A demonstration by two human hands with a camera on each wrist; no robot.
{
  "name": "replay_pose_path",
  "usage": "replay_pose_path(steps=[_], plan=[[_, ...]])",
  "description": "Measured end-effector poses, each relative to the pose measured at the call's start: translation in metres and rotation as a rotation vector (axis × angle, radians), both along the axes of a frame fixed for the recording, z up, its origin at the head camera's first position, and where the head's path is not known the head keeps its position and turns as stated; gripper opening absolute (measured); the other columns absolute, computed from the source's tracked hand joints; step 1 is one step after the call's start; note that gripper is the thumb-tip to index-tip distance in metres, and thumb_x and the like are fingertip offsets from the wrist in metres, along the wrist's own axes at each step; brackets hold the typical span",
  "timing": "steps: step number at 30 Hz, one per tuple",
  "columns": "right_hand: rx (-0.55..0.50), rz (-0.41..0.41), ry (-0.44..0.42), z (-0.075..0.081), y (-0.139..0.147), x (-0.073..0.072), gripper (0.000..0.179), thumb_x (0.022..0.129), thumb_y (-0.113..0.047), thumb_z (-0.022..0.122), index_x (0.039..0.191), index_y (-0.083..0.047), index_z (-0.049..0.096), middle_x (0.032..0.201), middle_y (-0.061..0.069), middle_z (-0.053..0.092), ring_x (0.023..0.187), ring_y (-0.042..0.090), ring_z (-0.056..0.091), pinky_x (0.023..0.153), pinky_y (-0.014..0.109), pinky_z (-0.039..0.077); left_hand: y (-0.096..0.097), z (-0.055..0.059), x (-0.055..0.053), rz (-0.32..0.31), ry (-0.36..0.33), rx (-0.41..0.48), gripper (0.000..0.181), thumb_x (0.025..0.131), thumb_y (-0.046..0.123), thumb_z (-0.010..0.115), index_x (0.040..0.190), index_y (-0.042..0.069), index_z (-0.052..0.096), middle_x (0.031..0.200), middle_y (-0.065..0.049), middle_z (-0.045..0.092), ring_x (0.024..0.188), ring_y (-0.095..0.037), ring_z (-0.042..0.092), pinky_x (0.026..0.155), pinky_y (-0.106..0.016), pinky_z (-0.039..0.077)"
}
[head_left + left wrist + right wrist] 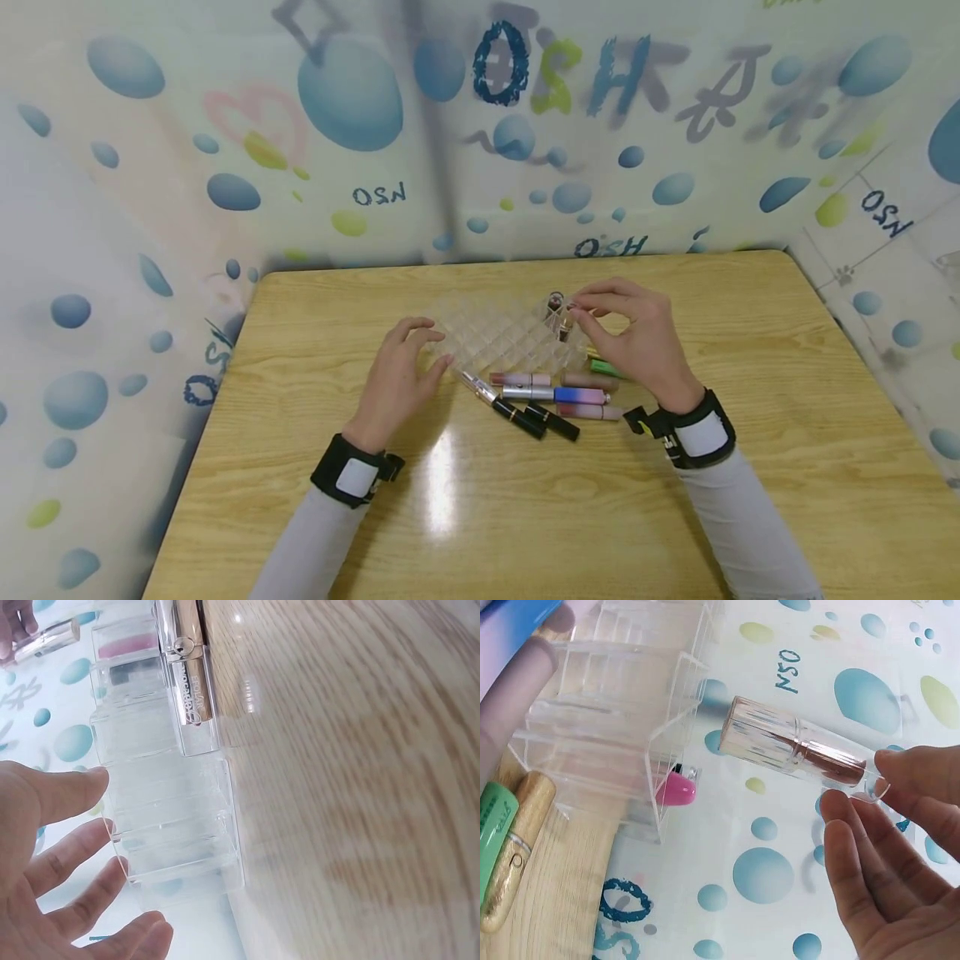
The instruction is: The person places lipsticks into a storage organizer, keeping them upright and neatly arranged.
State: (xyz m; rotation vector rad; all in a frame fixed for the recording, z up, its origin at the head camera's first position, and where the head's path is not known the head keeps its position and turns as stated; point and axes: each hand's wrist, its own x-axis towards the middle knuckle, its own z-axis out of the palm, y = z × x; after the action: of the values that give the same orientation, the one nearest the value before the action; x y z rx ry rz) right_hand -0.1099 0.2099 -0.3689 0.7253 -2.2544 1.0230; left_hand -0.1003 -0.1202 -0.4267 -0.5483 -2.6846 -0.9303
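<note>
A clear plastic organizer (pixel 487 337) with diamond-patterned compartments lies across the table. My right hand (pixel 637 337) is above its right end, pinching a clear-cased lipstick (pixel 795 750) by one end between thumb and fingers. In the right wrist view the tube is tilted and apart from the organizer. My left hand (pixel 393 379) is at the organizer's left end, fingers spread and loosely bent; the thumb and fingertips (pixel 97 780) are at its clear edge. A pink-tipped tube (pixel 679 789) shows through a compartment at the right end.
Several lip tubes lie in front of the organizer: a blue-pink one (pixel 581 396), a silver-black one (pixel 517 417), a black one (pixel 553 422) and a pale pink one (pixel 525 379). A green tube (pixel 496 836) and a gold tube (pixel 517 855) lie by its right end. A patterned wall covering (pixel 465 167) stands behind.
</note>
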Motion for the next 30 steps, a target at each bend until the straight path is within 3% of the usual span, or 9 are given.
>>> replay_pose_path(steps=[5, 30], plan=[[0.039, -0.039, -0.009, -0.003, 0.003, -0.003, 0.012, 0.086, -0.006, 0.081, 0.096, 0.0, 0.083, 0.098, 0.011, 0.076, 0.076, 0.022, 0.072, 0.067, 0.04, 0.061, 0.0, 0.001, 0.0, 0.011, -0.011, 0.012, 0.032, 0.093, 0.021, 0.075, 0.117, -0.001, 0.074, 0.135, -0.016, 0.061, 0.127, -0.036, 0.056, 0.105, -0.049, 0.05], [0.092, -0.048, -0.166, -0.011, 0.006, -0.003, 0.011, 0.084, -0.006, 0.082, 0.094, -0.002, 0.08, 0.092, 0.008, 0.074, 0.075, 0.022, 0.073, 0.067, 0.04, 0.062, -0.001, 0.001, 0.0, 0.004, -0.042, 0.025, 0.032, 0.093, 0.021, 0.076, 0.117, -0.001, 0.074, 0.136, -0.016, 0.06, 0.124, -0.035, 0.059, 0.101, -0.048, 0.053]])
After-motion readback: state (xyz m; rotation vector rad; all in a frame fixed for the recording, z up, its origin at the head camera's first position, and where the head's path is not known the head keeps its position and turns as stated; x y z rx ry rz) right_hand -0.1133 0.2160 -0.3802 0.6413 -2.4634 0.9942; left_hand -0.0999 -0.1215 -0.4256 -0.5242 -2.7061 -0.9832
